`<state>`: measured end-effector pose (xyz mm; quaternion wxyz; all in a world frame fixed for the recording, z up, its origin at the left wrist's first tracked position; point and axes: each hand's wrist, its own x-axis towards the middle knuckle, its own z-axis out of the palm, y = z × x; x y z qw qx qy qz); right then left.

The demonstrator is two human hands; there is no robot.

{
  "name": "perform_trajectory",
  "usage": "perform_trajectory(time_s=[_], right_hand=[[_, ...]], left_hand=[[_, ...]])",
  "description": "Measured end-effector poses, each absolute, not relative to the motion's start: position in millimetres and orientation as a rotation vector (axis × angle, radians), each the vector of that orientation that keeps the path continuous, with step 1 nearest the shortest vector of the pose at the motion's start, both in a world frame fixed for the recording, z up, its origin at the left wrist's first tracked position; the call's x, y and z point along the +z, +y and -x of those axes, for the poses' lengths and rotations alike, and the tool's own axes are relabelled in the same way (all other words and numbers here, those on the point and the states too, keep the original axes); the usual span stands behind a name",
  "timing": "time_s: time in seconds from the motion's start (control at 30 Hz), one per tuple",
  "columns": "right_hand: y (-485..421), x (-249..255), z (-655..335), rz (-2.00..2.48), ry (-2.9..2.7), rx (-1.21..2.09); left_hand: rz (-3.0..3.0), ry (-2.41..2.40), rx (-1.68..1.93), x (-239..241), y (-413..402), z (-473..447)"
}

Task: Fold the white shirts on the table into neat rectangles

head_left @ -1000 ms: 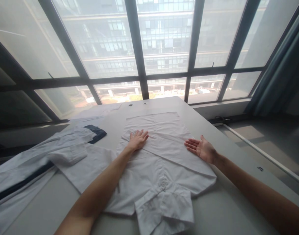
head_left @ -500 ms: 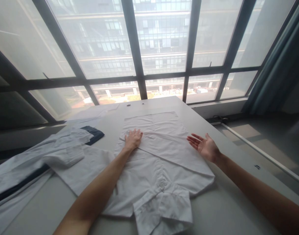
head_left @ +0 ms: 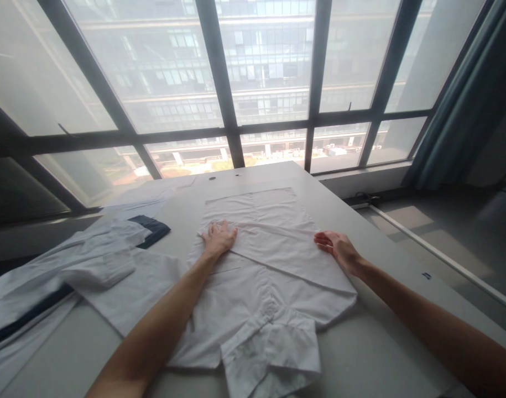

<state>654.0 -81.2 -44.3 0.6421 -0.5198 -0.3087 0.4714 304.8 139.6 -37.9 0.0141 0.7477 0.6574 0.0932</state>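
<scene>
A white shirt (head_left: 277, 260) lies folded and creased on the white table (head_left: 385, 331), with a gathered part and a loose flap at its near end. My left hand (head_left: 219, 237) rests flat on the shirt's left side, fingers spread. At the right edge of the shirt is my right hand (head_left: 338, 249), palm turned inward and fingers slightly curled, tips at the cloth's border. Whether those fingertips touch the fabric I cannot tell; no cloth shows gripped between them.
More white garments with dark navy parts (head_left: 151, 229) are heaped at the left. White sheets (head_left: 149, 196) lie at the far left of the table. Large windows (head_left: 269, 66) stand beyond it, and a blue-grey curtain (head_left: 455, 99) hangs at the right. A small dark mark (head_left: 426, 275) is near the table's right edge.
My right hand has turned from palm up to palm inward, and its fingers have curled closer to the shirt's right edge. My left hand stays on the cloth. The view has shifted slightly.
</scene>
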Motion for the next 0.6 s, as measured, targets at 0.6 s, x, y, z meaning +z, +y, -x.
perform_trajectory(time_s=[0.6], right_hand=[[-143, -50, -640, 1.286, -2.035, 0.402]], left_hand=[[-2.326, 2.068, 0.158, -43, 142, -307]])
